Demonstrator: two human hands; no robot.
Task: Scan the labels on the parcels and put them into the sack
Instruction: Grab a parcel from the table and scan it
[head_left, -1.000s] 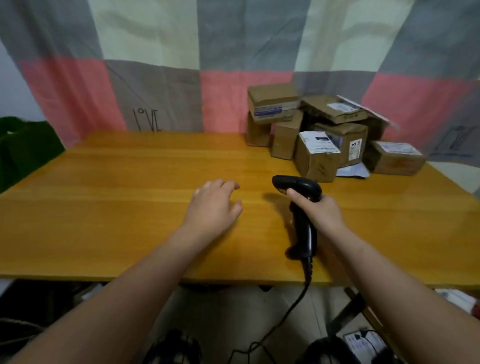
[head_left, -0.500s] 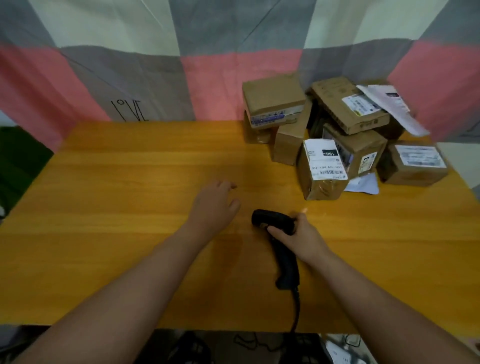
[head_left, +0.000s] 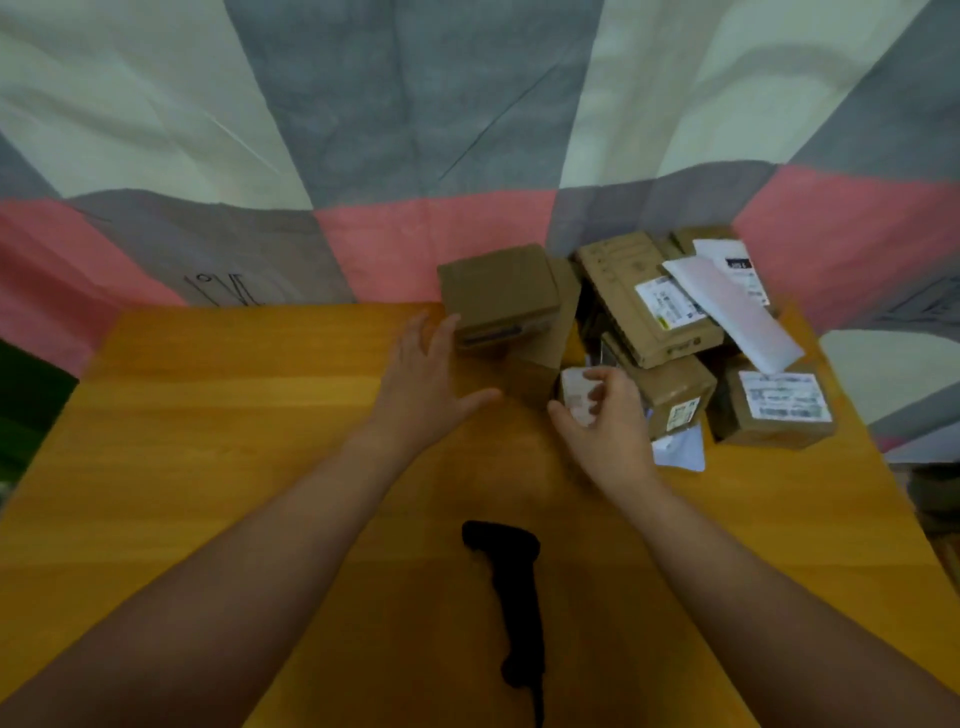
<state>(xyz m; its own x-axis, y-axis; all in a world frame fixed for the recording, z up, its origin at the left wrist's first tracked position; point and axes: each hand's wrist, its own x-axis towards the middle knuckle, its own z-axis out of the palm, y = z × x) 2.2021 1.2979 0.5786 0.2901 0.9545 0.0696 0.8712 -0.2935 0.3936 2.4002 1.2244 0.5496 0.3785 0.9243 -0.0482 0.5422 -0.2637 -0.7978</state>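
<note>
- The left hand (head_left: 421, 384) is held open above the wooden table (head_left: 234, 415), with its fingers straight and spread.
- Its fingertips are just beside the left side of a brown box (head_left: 498, 291); whether they touch it cannot be told.
- The right hand (head_left: 608, 421) is closed around a small parcel (head_left: 575, 391) with a white label on top, the thumb on its left and the fingers curled over its far edge.
- The small parcel is held at the near edge of the pile of parcels at the back right of the table, and most of it is hidden by the hand.
- In the pile, a flat box (head_left: 628, 291) is seen lying tilted, with a white envelope (head_left: 737, 317) resting across it.
- A labelled box (head_left: 774, 410) is seen at the right end.
- A black scanner (head_left: 511, 587) is laid flat on the table between the forearms, touched by neither hand, with its cable (head_left: 537, 701) running off the near edge.
- A patchwork cloth (head_left: 415, 104) is hung behind the table.
</note>
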